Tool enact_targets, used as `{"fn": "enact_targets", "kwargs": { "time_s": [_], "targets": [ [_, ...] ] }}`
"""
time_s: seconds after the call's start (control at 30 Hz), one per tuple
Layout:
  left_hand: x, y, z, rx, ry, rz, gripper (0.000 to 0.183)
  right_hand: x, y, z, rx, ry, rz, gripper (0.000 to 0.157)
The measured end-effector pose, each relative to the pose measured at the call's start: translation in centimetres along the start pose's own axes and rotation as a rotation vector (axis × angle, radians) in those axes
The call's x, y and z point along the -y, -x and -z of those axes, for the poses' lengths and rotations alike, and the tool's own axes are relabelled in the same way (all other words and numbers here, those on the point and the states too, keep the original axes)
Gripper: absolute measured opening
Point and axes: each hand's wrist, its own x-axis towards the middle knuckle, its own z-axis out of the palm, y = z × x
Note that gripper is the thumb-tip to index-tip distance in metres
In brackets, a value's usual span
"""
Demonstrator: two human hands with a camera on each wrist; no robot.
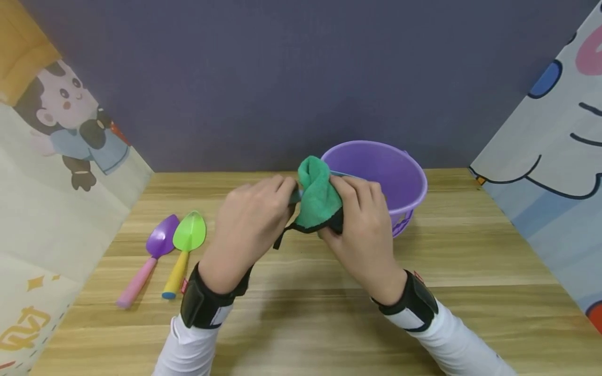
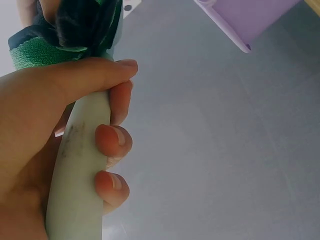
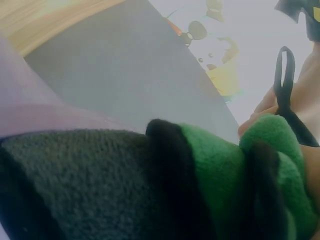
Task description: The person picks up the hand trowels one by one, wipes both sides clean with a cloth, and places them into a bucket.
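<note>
My left hand point(image 1: 256, 214) grips a pale, smooth tapered handle point(image 2: 82, 165), its fingers curled round it in the left wrist view. A green towel point(image 1: 320, 196) with black edging is bunched over the far end of that handle. My right hand point(image 1: 364, 224) holds the towel from the other side, thumb below and fingers on top. A thin blue edge point(image 1: 342, 174) shows past the right fingers; the rest of what the towel covers is hidden. The towel's black hanging loop point(image 3: 285, 75) dangles near the left hand.
Just behind the right hand stands a purple bucket point(image 1: 376, 162), its handle hanging at the front. On the wooden table point(image 1: 301, 324) at left lie a purple trowel with a pink handle point(image 1: 137, 282) and a green trowel with a yellow handle point(image 1: 176, 272). A dark wall point(image 1: 282, 83) rises behind.
</note>
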Motion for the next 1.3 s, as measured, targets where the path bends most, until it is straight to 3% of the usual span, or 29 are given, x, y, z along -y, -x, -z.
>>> {"fn": "enact_targets", "kwargs": {
  "time_s": [1.0,1.3],
  "targets": [
    [0.4,0.1,-0.2,-0.015,0.02,0.007,0.013,-1.1,-0.4,0.5,0.029,0.025,-0.067,0.071],
    [0.6,0.0,-0.1,0.01,0.016,0.021,0.011,-1.9,-1.0,1.3,-0.011,0.021,-0.104,0.069]
  ]
}}
